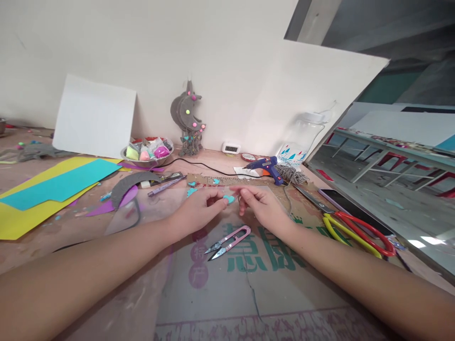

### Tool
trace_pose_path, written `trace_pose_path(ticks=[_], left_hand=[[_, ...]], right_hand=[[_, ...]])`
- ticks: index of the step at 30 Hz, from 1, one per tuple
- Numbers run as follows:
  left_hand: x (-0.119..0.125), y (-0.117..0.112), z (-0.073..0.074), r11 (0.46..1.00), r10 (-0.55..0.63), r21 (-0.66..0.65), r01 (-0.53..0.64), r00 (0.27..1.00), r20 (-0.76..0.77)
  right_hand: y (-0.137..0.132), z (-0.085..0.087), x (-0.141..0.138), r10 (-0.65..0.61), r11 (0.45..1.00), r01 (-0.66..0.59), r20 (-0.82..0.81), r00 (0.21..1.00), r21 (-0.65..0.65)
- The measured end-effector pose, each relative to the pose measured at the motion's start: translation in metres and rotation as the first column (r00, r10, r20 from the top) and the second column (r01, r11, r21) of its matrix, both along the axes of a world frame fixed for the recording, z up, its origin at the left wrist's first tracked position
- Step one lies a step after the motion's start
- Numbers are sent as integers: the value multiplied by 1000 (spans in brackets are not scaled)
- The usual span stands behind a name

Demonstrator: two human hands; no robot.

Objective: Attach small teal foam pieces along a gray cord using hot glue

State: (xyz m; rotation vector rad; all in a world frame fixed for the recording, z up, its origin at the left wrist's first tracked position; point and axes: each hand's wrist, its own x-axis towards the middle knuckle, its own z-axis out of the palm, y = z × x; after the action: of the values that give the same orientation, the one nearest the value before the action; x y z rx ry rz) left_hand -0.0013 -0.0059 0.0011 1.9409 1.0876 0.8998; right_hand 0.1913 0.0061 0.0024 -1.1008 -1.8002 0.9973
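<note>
a small turquoise heart-shaped foam-like piece point(231, 199) looks light, soft and easily creased, probably best held by its edges. it sits between the hands: the left hand point(199, 208) pinches it at thumb and finger; the right hand point(267, 209) curls just beside it, fingertips close together, any hold unclear.

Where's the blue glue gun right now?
In the head view, the blue glue gun is right of centre on the table, beyond the right hand and just left of the gray yarn.
</note>
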Motion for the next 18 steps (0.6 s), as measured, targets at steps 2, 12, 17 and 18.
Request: trace_pose_path(ticks=[2, 12, 17, 18], left_hand=[[-1, -1, 2, 999, 38, -36, -37, 999, 28], [-3, 5, -3, 990, 114, -91, -105, 989, 99], [-2, 2, -1, 998, 63, -12, -62, 997, 50], [-1, 1, 0, 999, 54, -4, -54, 998, 41]], right_hand=[[-1, 1, 2, -56, 997, 62, -141, 988, 42], [-13, 2, -11, -48, 995, 54, 70, 996, -80], [-4, 1, -6, -16, 981, 13, -16, 1000, -195], [-3, 1, -5, 0, 979, -7, -32, 999, -205]])
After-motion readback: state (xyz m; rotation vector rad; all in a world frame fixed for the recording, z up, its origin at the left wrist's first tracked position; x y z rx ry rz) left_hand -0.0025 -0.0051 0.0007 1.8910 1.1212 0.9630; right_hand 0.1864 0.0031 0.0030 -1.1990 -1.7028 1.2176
